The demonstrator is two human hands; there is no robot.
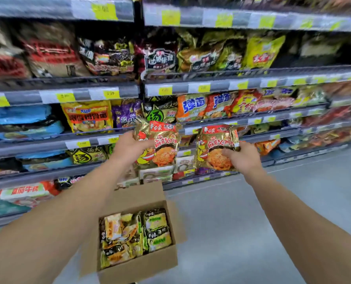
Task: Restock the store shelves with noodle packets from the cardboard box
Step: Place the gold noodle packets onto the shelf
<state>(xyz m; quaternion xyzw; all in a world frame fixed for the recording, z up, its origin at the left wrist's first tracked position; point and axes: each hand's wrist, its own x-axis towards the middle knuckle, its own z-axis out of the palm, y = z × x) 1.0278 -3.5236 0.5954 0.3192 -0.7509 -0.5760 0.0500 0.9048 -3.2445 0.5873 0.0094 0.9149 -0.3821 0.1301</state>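
Note:
My left hand (129, 148) grips a gold and red noodle packet (162, 144) by its left edge, held up in front of the middle shelves. My right hand (242, 157) grips a second, matching gold and red packet (215, 148) by its lower right side. Both packets hang upright side by side, a small gap between them. Below, on the floor, stands the open cardboard box (137, 265) with several yellow, black and green noodle packets (133, 234) inside.
Store shelves (101, 138) with yellow price tags run across the view, packed with noodle bags in many colours. The upper shelf (324, 54) at the right shows a dark gap. Grey floor (242, 232) stretches to the right of the box.

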